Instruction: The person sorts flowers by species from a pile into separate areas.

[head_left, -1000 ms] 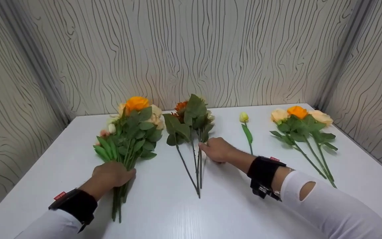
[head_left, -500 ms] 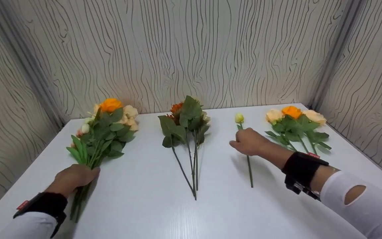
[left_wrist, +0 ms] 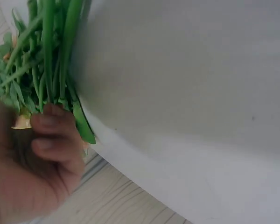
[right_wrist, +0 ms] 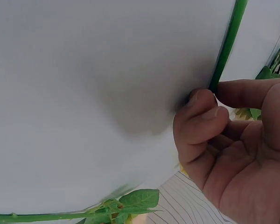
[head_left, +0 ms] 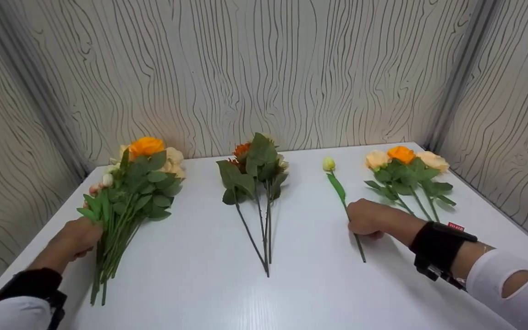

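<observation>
On the left of the white table lies a mixed bouquet (head_left: 142, 192) with an orange bloom, cream flowers and fanned stems. My left hand (head_left: 75, 238) is at its left side, fingers loosely curled right at the stems. In the left wrist view the thumb stands apart from the fingertips (left_wrist: 44, 142), and green stems (left_wrist: 49, 56) run behind the index finger. My right hand (head_left: 369, 219) pinches the thin stem of a single yellow tulip (head_left: 329, 164) between thumb and index finger, plain in the right wrist view on the green stem (right_wrist: 229, 44).
Several stems with rust-orange blooms and broad leaves (head_left: 261, 156) lie mid-table. To the right is a group of peach and orange roses (head_left: 401, 155). A wood-patterned panel (head_left: 255, 73) stands behind the white table (head_left: 209, 284), with side panels at left and right.
My right hand has left the middle flowers and gone right to the tulip. My left hand carried the bouquet left, then loosened its hold, and the stems spread.
</observation>
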`<state>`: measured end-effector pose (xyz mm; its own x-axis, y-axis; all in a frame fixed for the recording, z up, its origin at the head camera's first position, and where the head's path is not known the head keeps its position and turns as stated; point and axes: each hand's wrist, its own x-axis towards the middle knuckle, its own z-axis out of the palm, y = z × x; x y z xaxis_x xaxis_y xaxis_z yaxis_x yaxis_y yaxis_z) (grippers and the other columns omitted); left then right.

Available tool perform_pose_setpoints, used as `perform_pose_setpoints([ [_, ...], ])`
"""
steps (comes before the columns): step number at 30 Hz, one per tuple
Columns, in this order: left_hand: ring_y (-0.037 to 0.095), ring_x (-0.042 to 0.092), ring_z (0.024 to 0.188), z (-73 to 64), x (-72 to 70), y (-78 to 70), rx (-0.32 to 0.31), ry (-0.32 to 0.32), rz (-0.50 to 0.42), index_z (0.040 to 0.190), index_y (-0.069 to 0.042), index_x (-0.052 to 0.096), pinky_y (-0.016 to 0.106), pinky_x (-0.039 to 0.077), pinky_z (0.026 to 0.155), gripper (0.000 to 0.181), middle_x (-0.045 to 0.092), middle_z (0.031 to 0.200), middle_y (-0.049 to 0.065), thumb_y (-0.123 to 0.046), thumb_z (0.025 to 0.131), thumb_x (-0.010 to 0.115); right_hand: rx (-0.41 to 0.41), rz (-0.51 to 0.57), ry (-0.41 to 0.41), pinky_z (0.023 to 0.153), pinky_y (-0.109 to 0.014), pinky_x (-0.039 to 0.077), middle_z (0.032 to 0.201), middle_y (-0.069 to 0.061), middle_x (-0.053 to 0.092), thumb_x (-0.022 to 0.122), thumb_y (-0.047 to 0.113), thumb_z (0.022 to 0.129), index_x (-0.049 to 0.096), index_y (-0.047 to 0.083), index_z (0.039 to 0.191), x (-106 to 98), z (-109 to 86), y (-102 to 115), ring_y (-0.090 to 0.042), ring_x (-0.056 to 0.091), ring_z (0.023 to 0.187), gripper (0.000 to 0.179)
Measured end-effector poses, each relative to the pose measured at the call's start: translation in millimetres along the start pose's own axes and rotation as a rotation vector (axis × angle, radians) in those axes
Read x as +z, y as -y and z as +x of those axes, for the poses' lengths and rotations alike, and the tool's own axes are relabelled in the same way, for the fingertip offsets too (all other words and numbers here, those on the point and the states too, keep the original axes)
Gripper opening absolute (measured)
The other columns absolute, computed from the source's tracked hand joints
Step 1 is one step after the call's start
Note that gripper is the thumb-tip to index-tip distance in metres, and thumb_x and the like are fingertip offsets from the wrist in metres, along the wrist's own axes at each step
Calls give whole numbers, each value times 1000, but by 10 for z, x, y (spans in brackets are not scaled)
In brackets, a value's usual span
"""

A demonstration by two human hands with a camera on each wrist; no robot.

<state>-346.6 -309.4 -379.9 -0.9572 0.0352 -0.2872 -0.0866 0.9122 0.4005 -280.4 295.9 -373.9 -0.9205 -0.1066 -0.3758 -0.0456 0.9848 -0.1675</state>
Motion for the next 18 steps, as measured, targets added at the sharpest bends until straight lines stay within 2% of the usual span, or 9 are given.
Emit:
perform_pose_setpoints([
  [2, 13, 45, 46, 19, 4, 41, 37, 0, -34, 64, -9, 49, 25, 37, 44, 35, 47, 53, 1, -15, 94, 30, -14, -8, 11, 40, -23, 36, 46, 1, 45, 49, 3, 90, 59, 3, 69, -9, -16, -1, -13, 45, 40, 24],
  [4, 13, 45, 47, 38, 19, 59, 66, -12, -43, 65, -9, 48, 25, 37, 44, 29, 47, 54, 2, -12, 90, 32, -28, -13, 15, 41, -23, 37, 46, 1, 45, 50, 5, 91, 61, 4, 70, -15, -27, -9, -13, 45, 40, 24],
  [7, 16, 46, 51, 48, 19, 37, 123, -128, 21, 67, -10, 47, 29, 38, 47, 32, 48, 59, 3, -16, 95, 31, -42, -8, 6, 43, -24, 37, 48, 0, 46, 53, 11, 94, 64, 5, 74, -16, -29, -32, -13, 45, 41, 24],
  [10, 20, 47, 58, -5, -30, -42, 167, -302, 71, 74, -8, 46, 33, 37, 51, 35, 48, 66, 6, -21, 101, 28, -31, 2, -14, 46, -25, 39, 52, -1, 49, 55, 19, 98, 64, 5, 80, -20, -7, -25, -15, 47, 44, 24],
  [14, 21, 43, 56, -139, -89, -291, 214, -497, 62, 77, -5, 44, 34, 33, 50, 33, 44, 64, 7, -21, 101, 28, -22, -23, -84, 53, -28, 42, 64, -5, 55, 55, 24, 100, 65, 3, 88, -66, 48, 59, -17, 51, 54, 27],
  [18, 20, 39, 53, -267, -10, -694, 268, -627, 26, 77, -5, 44, 33, 30, 46, 28, 40, 63, 5, -18, 99, 33, -94, -17, -203, 59, -30, 46, 73, -6, 61, 56, 23, 100, 69, 0, 96, -177, 68, 233, -18, 54, 64, 26],
])
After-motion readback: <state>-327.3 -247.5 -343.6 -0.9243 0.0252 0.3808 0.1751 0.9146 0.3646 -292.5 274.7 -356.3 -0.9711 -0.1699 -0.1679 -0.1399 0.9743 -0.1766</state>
